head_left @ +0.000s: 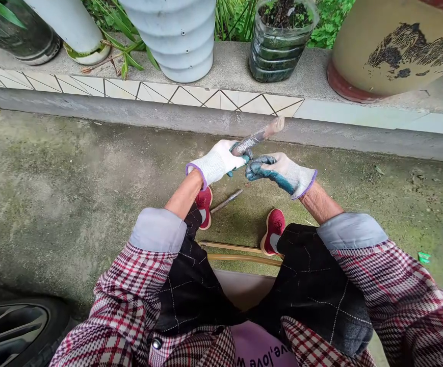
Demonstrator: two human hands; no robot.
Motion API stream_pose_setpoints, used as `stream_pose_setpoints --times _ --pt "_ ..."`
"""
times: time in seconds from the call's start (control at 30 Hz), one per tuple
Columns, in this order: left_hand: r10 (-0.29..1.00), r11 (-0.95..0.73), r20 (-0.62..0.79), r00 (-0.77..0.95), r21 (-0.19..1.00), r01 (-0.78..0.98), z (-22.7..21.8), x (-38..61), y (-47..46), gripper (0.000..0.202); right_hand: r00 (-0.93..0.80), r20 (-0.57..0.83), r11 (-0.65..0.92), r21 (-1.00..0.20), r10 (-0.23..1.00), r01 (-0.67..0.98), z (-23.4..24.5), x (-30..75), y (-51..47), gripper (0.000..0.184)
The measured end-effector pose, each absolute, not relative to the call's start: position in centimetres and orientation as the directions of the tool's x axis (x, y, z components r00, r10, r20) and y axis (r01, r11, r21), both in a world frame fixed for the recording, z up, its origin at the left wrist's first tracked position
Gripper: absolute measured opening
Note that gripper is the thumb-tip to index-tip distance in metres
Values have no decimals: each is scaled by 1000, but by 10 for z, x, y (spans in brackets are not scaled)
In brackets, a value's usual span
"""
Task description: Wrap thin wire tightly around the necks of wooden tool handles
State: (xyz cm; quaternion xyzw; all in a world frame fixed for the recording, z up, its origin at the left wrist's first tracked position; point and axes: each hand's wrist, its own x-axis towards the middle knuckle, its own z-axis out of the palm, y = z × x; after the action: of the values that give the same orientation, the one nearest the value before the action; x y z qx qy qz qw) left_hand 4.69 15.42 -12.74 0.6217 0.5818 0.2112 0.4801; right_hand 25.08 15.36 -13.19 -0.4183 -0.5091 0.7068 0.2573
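I sit with both gloved hands raised in front of my knees. My left hand point(217, 162), in a white glove, is closed round a short stick-like tool point(257, 136) with a grey wrapped shaft and a pale wooden end pointing up and right. My right hand point(278, 172), in a white glove with a blue-green palm, is curled shut beside the tool's lower end; what it pinches I cannot make out. A thin metal rod point(227, 200) lies on the concrete below, by my red shoe point(205, 205).
A tiled ledge point(206, 97) ahead carries a white ribbed pot point(183, 35), a cut plastic bottle planter point(280, 41) and a large tan pot point(393, 46). Two bamboo strips point(236, 253) lie between my feet. A tyre point(15, 326) sits at the lower left.
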Motion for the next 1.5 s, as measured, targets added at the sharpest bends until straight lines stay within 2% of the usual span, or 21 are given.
stream_pose_setpoints --times 0.1,0.23,0.5,0.63,0.8,0.97,1.13,1.27,1.5 --pt "950 182 -281 133 850 495 -124 44 157 13 -511 -344 -366 -929 788 60 -133 249 152 36" --pt "958 219 -283 40 815 536 -125 37 160 15 -464 -336 -345 -936 820 69 -128 244 148 29" --pt "960 248 -278 -25 809 533 -127 32 162 13 -432 -361 -361 -929 826 86 -116 239 139 18" --pt "970 216 -243 -19 818 534 -124 33 164 14 -325 -401 -379 -916 856 132 -116 237 143 25" --pt "976 194 -215 -26 811 552 -120 36 162 13 -193 -398 -361 -911 897 201 -122 233 145 17" --pt "985 146 -171 -7 819 555 -121 33 162 12 -243 -340 -281 -928 909 244 -120 232 139 10" --pt "983 149 -183 8 823 548 -121 32 161 13 -275 -307 -223 -929 911 296 -119 233 136 4" --pt "983 149 -183 9 829 539 -119 33 160 12 -246 -304 -219 -922 921 318 -122 233 138 2" --pt "980 174 -200 -8 829 531 -117 35 159 7 -240 -211 -89 -895 947 437 -128 238 137 4"
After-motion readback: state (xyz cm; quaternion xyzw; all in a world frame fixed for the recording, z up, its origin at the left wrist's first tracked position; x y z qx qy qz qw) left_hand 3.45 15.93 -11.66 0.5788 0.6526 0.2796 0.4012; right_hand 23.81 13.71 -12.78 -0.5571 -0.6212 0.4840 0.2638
